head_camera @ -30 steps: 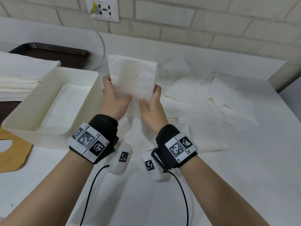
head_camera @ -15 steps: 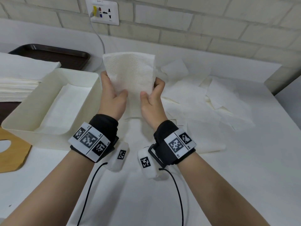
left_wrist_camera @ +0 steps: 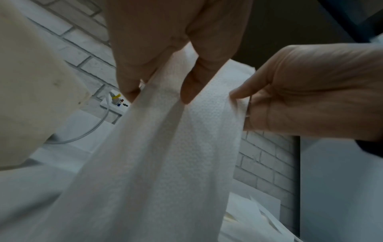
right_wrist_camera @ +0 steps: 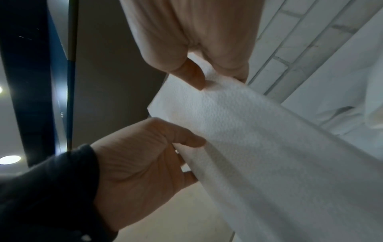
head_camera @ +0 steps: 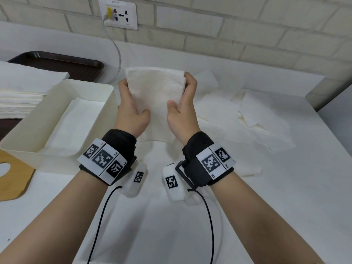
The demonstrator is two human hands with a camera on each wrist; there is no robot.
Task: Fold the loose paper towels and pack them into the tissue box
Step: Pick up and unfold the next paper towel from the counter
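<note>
I hold one white paper towel (head_camera: pixel 155 96) upright above the table, between both hands. My left hand (head_camera: pixel 131 109) pinches its left edge, thumb in front and fingers behind. My right hand (head_camera: pixel 183 103) pinches the right edge, its fingers curled over the top right corner. The left wrist view shows the towel (left_wrist_camera: pixel 165 147) hanging in folds from my left hand (left_wrist_camera: pixel 157 77). In the right wrist view, my right hand (right_wrist_camera: pixel 203 72) nips the towel (right_wrist_camera: pixel 248 131) at a corner. The cream tissue box (head_camera: pixel 21 138) stands open to the left, with flat towels (head_camera: pixel 76 119) lying inside.
Several loose towels (head_camera: pixel 253 115) are strewn on the white table to the right. A stack of towels (head_camera: pixel 19 96) sits on a dark tray (head_camera: pixel 80 63) at the far left. A wooden lid (head_camera: pixel 13 180) lies before the box. A brick wall with a socket (head_camera: pixel 119 13) rises behind.
My right hand has slid up the towel's right edge to its top corner. The towel now sits lower and squarer between my hands.
</note>
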